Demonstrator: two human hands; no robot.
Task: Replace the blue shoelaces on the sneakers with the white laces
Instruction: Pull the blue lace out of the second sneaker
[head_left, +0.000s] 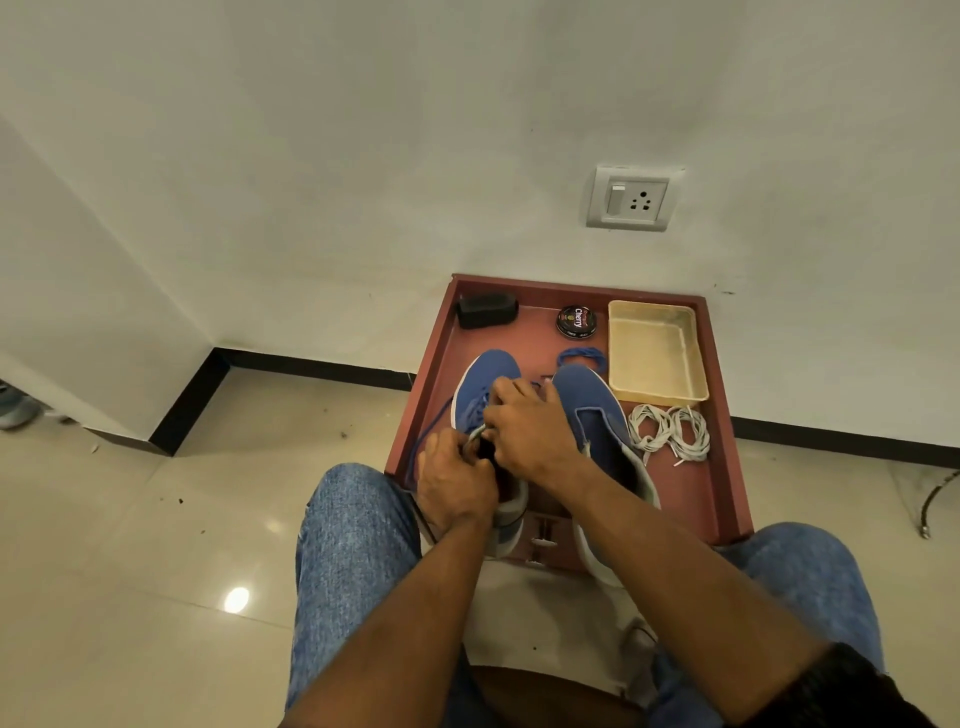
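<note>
While the person sits over the red tray (724, 415), both hands work at the left sneaker (480, 384), which stands at the tray's left half with its toe toward the wall. Left hand (454, 480) is curled at the shoe's collar, gripping the tongue or upper; which, I cannot tell. Right hand (524, 421) lies across the eyelets, fingers bent and apparently pinching the blue lace (428, 434), though the pinch itself is hidden. A loose run of that lace trails toward the tray's left wall.

Right sneaker (602, 426) stands mid-tray, already unlaced by the look of it; a coiled blue lace (582, 357) lies just beyond its toe. White laces (670, 434), two bundles, lie on the tray's right side, in front of a cream basket (657, 353). Polish tin (576, 319) and black brush (485, 309) sit at the tray's far edge.

Risks, as I judge them: a hard tug could snag the lace in an eyelet and drag the shoe off the tray's near edge; the trailing end may tangle underhand.
</note>
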